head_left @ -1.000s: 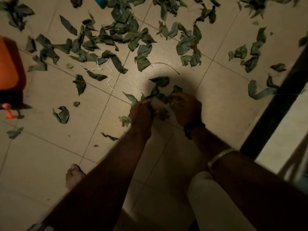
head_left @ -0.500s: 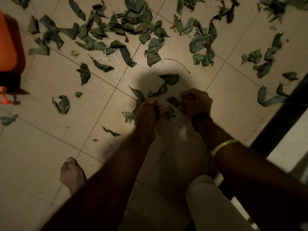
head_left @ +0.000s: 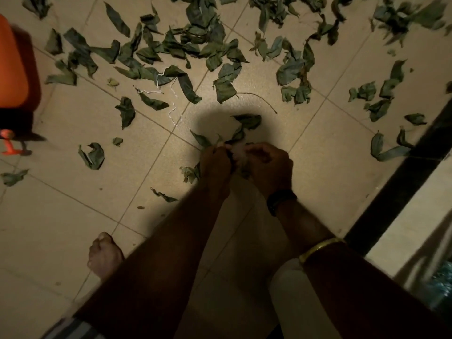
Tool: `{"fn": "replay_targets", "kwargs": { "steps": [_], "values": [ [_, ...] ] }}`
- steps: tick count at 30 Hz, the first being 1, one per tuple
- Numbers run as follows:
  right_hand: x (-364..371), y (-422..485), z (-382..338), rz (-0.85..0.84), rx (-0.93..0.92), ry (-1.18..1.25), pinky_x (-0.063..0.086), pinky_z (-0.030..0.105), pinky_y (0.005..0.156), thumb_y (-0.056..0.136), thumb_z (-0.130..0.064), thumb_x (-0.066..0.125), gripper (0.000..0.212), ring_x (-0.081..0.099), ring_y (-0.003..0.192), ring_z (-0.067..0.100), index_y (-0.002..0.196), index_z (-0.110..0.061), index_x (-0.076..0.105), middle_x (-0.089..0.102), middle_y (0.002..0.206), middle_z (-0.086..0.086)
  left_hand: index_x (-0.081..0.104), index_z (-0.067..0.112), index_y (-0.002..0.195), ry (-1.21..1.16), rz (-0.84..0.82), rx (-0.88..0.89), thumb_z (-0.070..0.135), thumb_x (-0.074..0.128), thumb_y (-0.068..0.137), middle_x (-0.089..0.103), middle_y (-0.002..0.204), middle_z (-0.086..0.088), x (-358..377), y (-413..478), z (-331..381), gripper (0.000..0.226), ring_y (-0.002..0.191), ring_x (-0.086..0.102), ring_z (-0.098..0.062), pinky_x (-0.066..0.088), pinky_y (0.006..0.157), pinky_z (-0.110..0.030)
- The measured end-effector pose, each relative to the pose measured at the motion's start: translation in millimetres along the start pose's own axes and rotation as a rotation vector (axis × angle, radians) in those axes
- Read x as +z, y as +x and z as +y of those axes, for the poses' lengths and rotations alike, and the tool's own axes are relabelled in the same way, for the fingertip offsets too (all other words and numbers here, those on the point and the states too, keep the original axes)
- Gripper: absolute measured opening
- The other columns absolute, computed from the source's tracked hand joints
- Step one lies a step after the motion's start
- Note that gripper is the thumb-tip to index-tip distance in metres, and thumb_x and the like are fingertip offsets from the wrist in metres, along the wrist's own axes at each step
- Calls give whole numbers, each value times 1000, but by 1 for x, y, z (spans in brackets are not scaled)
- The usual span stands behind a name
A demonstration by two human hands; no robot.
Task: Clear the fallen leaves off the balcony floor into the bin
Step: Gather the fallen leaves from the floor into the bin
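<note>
A: Two hands low over the tiled floor [head_left: 73,228], side by side, knuckles toward the camera. Left hand [head_left: 215,165]: fingers curled round a small bunch of leaves [head_left: 208,143], tips of green showing past the knuckles. Right hand [head_left: 267,167]: fingers also curled, closed on the same bunch from the other side (how much it holds is hidden by the knuckles and the shadow).

B: Contact between the hands?

A: Touching or nearly so; cannot separate them in the dim light. One leaf [head_left: 247,121] lies just beyond the fingers, inside the round shadow, and runs down into the held bunch.

B: Rest of the leaves?

A: Scattered leaves [head_left: 195,45] cover the far half of the floor, thickest in a band across the top. A curled leaf [head_left: 93,156] sits apart on the left. A long strip of leaf [head_left: 386,152] lies beside the dark threshold [head_left: 401,192] on the right. Small scraps near the left wrist, one scrap [head_left: 163,195] just beside the left forearm.

B: Other items?

A: White string [head_left: 173,94] looped among the leaves, left of centre. Thin bare stem [head_left: 259,100] beyond the shadow. Orange object [head_left: 14,69] at the left edge, partly cut off; cannot identify it. Bare foot [head_left: 104,255] on the tile beside the left arm. Dark wristband [head_left: 281,200] on the right wrist, gold bangle [head_left: 320,247] further up the same forearm.

B: Bin?

A: Cannot pick one out with certainty.
</note>
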State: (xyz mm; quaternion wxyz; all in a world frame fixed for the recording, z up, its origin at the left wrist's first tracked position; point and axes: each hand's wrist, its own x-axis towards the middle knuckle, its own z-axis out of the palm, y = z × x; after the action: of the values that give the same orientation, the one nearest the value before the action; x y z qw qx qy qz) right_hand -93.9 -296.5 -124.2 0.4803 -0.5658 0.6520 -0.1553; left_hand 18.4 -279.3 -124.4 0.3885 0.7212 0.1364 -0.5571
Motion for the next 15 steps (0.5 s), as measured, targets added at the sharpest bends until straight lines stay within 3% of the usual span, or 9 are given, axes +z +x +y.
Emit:
{"fn": "replay_targets", "kwargs": {
  "steps": [2, 6, 10, 12, 15],
  "values": [
    [2, 11, 15, 55, -8, -229, 58, 37, 81, 86, -21, 67, 26, 66, 93, 18, 111, -18, 71, 69, 106, 2, 59, 11, 79, 18, 19, -4, 11, 41, 103, 58, 64, -5, -4, 3, 1, 30, 56, 56, -16, 49, 50, -26],
    [18, 20, 47, -252, -71, -649, 54, 44, 80, 83, -33, 72, 66, 52, 109, 34, 143, -25, 45, 41, 134, 13, 61, 10, 84, 37, -13, 53, 15, 41, 105, 60, 68, -3, -14, 13, -15, 29, 56, 56, -11, 50, 51, -20],
    [23, 26, 59, -139, -205, -667, 54, 46, 77, 96, -21, 55, 26, 58, 94, 40, 119, -14, 65, 53, 117, 17, 64, 14, 91, 35, -8, 28, 21, 45, 105, 63, 70, 0, -26, 16, -28, 25, 59, 59, -10, 53, 59, -24],
    [19, 28, 57, -142, -101, -644, 50, 41, 85, 98, -22, 54, 23, 60, 101, 38, 112, -15, 71, 63, 114, 15, 65, 13, 97, 37, -15, 12, 23, 45, 105, 64, 74, -1, -31, 13, -33, 23, 64, 60, -11, 53, 63, -27],
    [11, 21, 46, -75, 81, -457, 49, 36, 96, 88, -25, 71, 23, 64, 108, 28, 110, -21, 75, 73, 111, 4, 64, 11, 102, 55, -40, -11, 21, 45, 104, 62, 82, -5, -36, 5, -33, 22, 69, 59, -14, 53, 59, -25]
  ]
}}
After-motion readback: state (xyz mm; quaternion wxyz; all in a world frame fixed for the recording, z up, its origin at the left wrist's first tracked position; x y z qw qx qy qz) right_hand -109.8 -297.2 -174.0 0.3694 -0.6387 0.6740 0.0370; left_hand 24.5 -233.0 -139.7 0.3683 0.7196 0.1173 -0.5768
